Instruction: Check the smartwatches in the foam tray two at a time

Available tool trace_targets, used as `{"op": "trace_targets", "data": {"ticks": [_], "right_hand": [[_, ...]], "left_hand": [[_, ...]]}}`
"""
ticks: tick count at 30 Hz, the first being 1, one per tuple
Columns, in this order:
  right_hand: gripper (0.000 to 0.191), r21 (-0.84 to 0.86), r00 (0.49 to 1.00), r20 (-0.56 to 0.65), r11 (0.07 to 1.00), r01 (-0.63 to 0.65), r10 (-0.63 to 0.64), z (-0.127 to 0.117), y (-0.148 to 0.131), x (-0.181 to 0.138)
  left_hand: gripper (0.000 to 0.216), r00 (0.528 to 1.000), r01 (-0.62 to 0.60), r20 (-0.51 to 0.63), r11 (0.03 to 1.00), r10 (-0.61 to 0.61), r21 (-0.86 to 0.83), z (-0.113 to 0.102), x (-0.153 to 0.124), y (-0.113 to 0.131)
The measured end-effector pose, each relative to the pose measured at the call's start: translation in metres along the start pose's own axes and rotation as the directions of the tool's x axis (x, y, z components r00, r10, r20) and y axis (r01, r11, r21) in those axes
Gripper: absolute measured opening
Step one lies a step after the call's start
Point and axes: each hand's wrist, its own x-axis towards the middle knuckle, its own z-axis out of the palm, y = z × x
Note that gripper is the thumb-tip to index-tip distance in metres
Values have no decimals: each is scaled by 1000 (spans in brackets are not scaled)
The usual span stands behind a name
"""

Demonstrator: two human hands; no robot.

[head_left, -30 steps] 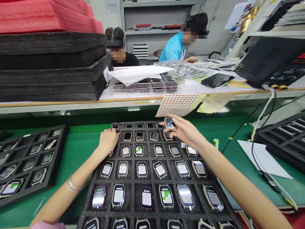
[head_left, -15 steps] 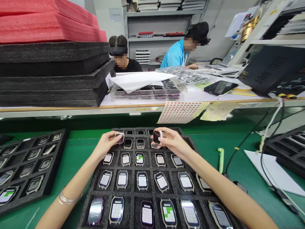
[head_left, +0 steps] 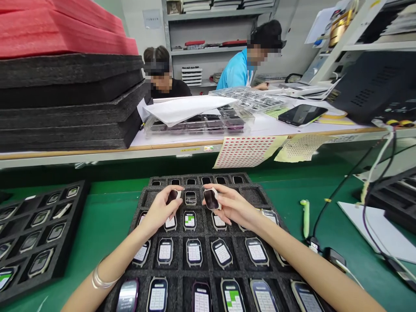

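My left hand point(head_left: 163, 209) is closed on a smartwatch case point(head_left: 172, 196) with a dark screen, over the second row of a black foam tray point(head_left: 203, 273). To its right, my right hand point(head_left: 234, 203) grips another dark-screened smartwatch point(head_left: 212, 199) by its pale sides, tilted and raised above the tray. Between the hands a watch point(head_left: 190, 198) lies in its slot. Nearer me, several rows of watches show lit screens, some white, a few with green blocks such as one watch point(head_left: 231, 296). My hands and forearms hide some slots.
A second foam tray of watches point(head_left: 35, 234) lies at left. Stacked black foam point(head_left: 65, 104) and red foam stand on the shelf above, beside clear plastic trays point(head_left: 201, 125) and a phone point(head_left: 302, 115). Cables point(head_left: 344, 182) hang at right. Two people sit beyond the shelf.
My left hand has moved right and slightly down with its watch, closer to the right hand. My right hand has lowered a little, still holding its watch. The view has shifted slightly.
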Motion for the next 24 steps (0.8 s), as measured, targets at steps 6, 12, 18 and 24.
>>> {"op": "trace_targets", "data": {"ticks": [6,12,18,24], "right_hand": [[44,17,1000,16,1000,-5,5,1,2,-2],[41,-21,1000,-17,1000,-19,19,3,2,-1],[38,-95,999,-23,995,-27,25,3,1,-2],[37,-114,1000,-19,993,-26,24,3,2,-2]], "left_hand": [[31,982,-154,-61,948,178,278,2,-4,0],[34,986,-159,4,924,168,349,3,-2,-5],[32,979,-196,30,898,201,395,3,-5,-1],[33,978,-205,59,881,200,426,4,-8,0]]}}
